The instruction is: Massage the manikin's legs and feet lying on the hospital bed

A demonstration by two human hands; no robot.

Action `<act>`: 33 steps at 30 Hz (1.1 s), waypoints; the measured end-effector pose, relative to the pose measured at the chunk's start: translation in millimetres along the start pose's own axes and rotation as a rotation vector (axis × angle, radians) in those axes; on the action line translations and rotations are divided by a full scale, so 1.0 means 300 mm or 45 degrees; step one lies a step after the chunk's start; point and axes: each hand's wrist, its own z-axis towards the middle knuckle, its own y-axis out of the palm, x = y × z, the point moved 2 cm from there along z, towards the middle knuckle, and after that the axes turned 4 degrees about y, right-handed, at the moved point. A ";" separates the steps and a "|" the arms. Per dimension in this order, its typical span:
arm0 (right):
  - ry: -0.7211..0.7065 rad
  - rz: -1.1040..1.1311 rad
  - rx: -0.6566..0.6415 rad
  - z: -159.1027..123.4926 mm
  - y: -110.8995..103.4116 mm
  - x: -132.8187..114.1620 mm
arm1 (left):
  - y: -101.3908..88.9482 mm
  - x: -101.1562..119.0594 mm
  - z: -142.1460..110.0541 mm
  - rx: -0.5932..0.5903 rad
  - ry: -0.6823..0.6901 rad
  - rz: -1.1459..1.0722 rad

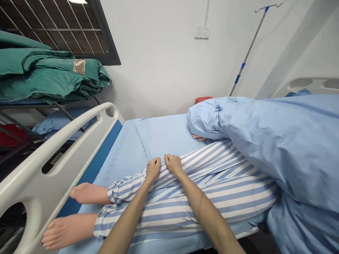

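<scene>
Looking down a hospital bed (124,162) that stands against a white wall (159,60); a pale blue quilt (291,148) heaps over its far half and hides the upper body of a lying figure (212,197); a green folded blanket pile (50,76) sits on a dark metal rack (31,106) beyond a white bed rail (53,165), below a barred window (58,31); an IV pole (247,51) rises near a wall socket (201,32), and a red object (202,100) shows behind the quilt; the figure's striped trousers (185,211) run blue and white across the bed, with the cloth gathered where both hands rest; the left hand (153,169) and right hand (173,164) sit just apart, each grip narrow and closed on that cloth; two bare feet (69,229) lie close beside the rail; the figure's fingers (198,137) poke out from under the quilt's edge.
</scene>
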 end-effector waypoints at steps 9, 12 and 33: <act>0.001 0.721 0.110 0.047 -0.003 0.041 | 0.087 0.126 0.057 -0.018 -0.009 0.021; 0.039 0.841 0.101 0.057 -0.010 0.051 | 0.150 0.118 0.034 -0.006 -0.093 0.216; -0.036 0.734 -0.017 0.098 -0.115 0.168 | 0.168 0.163 0.056 -0.036 -0.097 0.021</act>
